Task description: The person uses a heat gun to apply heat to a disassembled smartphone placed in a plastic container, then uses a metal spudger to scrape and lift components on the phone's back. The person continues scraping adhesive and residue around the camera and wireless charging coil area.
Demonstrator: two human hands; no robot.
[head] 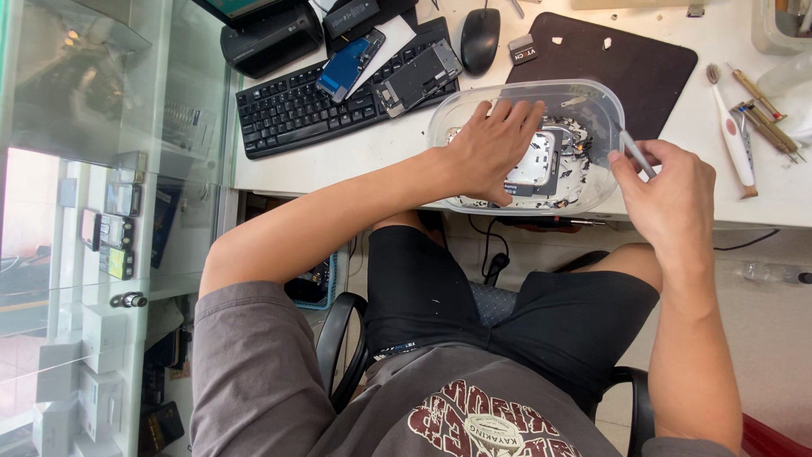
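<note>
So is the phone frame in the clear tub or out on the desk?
In: the phone frame lies inside the clear tub, left hand pressing it.

Left hand flat, right hand pinching

A plastic tub sits at the near edge of the desk, right in front of the person. In it lies an opened phone frame among loose bits. The left hand rests inside the tub on the frame; the right hand, just right of the tub, holds a thin tool reaching over the rim. Behind the tub lies a mat, left of it a keyboard with 2 phones on it. A mouse sits behind. Small tools lie far right.
</note>
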